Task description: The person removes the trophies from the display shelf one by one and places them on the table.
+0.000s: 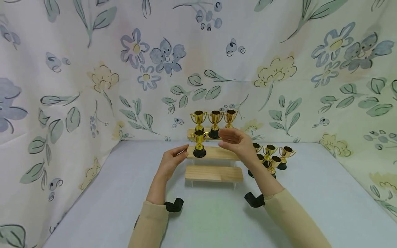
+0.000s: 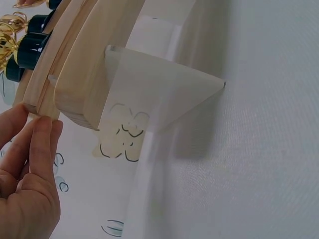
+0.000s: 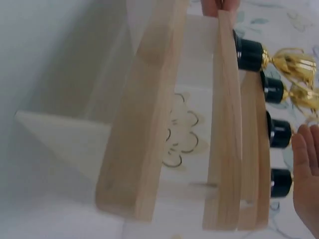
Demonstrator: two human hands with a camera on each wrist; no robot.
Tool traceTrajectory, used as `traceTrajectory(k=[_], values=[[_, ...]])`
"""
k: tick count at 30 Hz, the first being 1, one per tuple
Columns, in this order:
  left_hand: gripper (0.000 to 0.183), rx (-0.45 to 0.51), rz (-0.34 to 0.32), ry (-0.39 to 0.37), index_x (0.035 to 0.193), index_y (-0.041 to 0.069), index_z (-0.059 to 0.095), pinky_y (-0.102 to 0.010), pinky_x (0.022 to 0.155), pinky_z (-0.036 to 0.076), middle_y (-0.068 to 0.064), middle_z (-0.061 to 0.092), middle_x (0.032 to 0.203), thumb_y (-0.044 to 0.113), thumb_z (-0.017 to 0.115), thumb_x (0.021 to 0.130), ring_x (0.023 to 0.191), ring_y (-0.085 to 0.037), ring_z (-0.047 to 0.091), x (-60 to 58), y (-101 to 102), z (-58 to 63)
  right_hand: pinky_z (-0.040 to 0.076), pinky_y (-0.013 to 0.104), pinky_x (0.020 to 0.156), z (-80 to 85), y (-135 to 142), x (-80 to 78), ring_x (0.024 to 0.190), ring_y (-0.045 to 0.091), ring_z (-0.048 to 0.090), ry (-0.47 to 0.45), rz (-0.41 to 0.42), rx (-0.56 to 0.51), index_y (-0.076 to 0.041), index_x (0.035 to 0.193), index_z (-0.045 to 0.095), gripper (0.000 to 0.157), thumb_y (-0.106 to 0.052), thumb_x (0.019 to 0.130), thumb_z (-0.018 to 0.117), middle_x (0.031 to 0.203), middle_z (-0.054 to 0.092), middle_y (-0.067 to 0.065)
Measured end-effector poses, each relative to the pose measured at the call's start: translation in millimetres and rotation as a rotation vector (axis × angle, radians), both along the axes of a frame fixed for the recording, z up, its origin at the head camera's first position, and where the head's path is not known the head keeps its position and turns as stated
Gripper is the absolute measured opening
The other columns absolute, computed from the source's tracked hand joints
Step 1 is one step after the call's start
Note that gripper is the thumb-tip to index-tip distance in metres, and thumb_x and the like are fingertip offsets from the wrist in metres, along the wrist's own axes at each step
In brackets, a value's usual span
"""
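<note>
Wooden shelves (image 1: 217, 153), three; gold trophies (image 1: 199, 136), three on top, one mid-level.

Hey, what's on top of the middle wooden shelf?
One gold trophy with a black base stands near the left end of the middle shelf. In the head view the right hand hides part of the shelf's right end; wood beneath the base is covered.
</note>
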State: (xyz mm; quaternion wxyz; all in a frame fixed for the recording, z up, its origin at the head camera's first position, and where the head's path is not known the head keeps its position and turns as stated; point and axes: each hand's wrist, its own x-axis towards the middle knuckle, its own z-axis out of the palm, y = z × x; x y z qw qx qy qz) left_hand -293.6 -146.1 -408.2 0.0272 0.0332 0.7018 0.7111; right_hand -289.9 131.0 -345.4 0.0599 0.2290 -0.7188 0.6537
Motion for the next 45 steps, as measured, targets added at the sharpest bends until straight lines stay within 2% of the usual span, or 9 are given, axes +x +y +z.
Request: traceTrajectory(k=[3, 6, 15, 22, 27, 33, 38, 45], values=[[0.044, 0.002, 0.001, 0.004, 0.141, 0.003, 0.054, -0.031, 0.112, 0.046, -0.013, 0.049, 0.151, 0.007, 0.061, 0.097, 0.134, -0.023, 0.052, 0.4, 0, 0.1, 0.054, 0.026, 0.104, 2.2, -13, -3.2, 0.127, 0.031, 0.059, -0.022, 0.029, 0.037, -0.008, 0.134, 0.058, 0.053, -0.015, 0.085, 0.078, 0.136, 0.061, 0.017], [0.044, 0.003, 0.005, 0.006, 0.140, 0.003, 0.054, -0.029, 0.110, 0.048, -0.014, 0.049, 0.151, 0.007, 0.061, 0.097, 0.134, -0.023, 0.052, 0.2, 0, -0.1, 0.054, 0.028, 0.105, 2.1, -24, -7.4, 0.127, 0.033, 0.059, -0.028, 0.038, 0.039, -0.009, 0.133, 0.059, 0.052, -0.015, 0.085, 0.078, 0.136, 0.062, 0.016], [0.044, 0.010, 0.005, 0.013, 0.140, 0.001, 0.054, -0.024, 0.107, 0.050, -0.015, 0.050, 0.151, 0.006, 0.061, 0.097, 0.136, -0.024, 0.051, -0.4, 0, -1.4, 0.054, 0.036, 0.106, 2.4, -51, -14.0, 0.123, 0.027, 0.061, -0.028, 0.016, 0.075, -0.012, 0.131, 0.062, 0.049, -0.018, 0.085, 0.079, 0.135, 0.062, 0.010], [0.044, 0.020, 0.008, 0.018, 0.140, 0.000, 0.054, -0.018, 0.102, 0.052, -0.015, 0.050, 0.150, 0.005, 0.061, 0.096, 0.135, -0.023, 0.051, 0.3, 0, -1.4, 0.054, 0.038, 0.104, 2.7, -60, -17.1, 0.117, 0.026, 0.063, -0.012, -0.023, 0.092, -0.013, 0.128, 0.064, 0.047, -0.017, 0.084, 0.079, 0.133, 0.063, 0.009], [0.044, 0.027, 0.005, 0.021, 0.140, 0.000, 0.054, -0.017, 0.101, 0.052, -0.016, 0.050, 0.150, 0.005, 0.061, 0.096, 0.137, -0.025, 0.050, -0.1, 0, -2.0, 0.057, 0.030, 0.096, 0.5, -61, -20.6, 0.113, 0.024, 0.064, -0.017, -0.035, 0.088, -0.013, 0.126, 0.066, 0.045, -0.019, 0.084, 0.079, 0.131, 0.065, 0.009], [0.045, 0.027, -0.003, 0.021, 0.140, 0.000, 0.054, -0.020, 0.104, 0.051, -0.015, 0.049, 0.151, 0.005, 0.061, 0.097, 0.139, -0.028, 0.048, -0.7, 0, -1.2, 0.058, 0.022, 0.082, -0.8, -60, -23.1, 0.100, 0.016, 0.067, -0.019, -0.049, 0.092, -0.013, 0.124, 0.067, 0.042, -0.020, 0.084, 0.079, 0.122, 0.068, 0.011], [0.044, 0.017, 0.005, 0.021, 0.140, 0.000, 0.054, -0.022, 0.105, 0.051, -0.016, 0.050, 0.150, 0.005, 0.061, 0.097, 0.137, -0.030, 0.050, -0.7, 1, -0.4, 0.058, 0.020, 0.079, -1.0, -62, -24.0, 0.095, 0.010, 0.067, -0.023, -0.054, 0.090, -0.013, 0.123, 0.068, 0.041, -0.020, 0.084, 0.079, 0.120, 0.070, 0.012], [0.044, 0.016, 0.002, 0.017, 0.140, 0.001, 0.054, -0.022, 0.105, 0.050, -0.016, 0.049, 0.151, 0.005, 0.060, 0.097, 0.137, -0.030, 0.049, -0.5, 0, -1.4, 0.058, 0.020, 0.078, -1.1, -64, -23.6, 0.095, 0.011, 0.067, -0.035, -0.060, 0.098, -0.012, 0.124, 0.068, 0.042, -0.020, 0.085, 0.079, 0.121, 0.070, 0.014]])
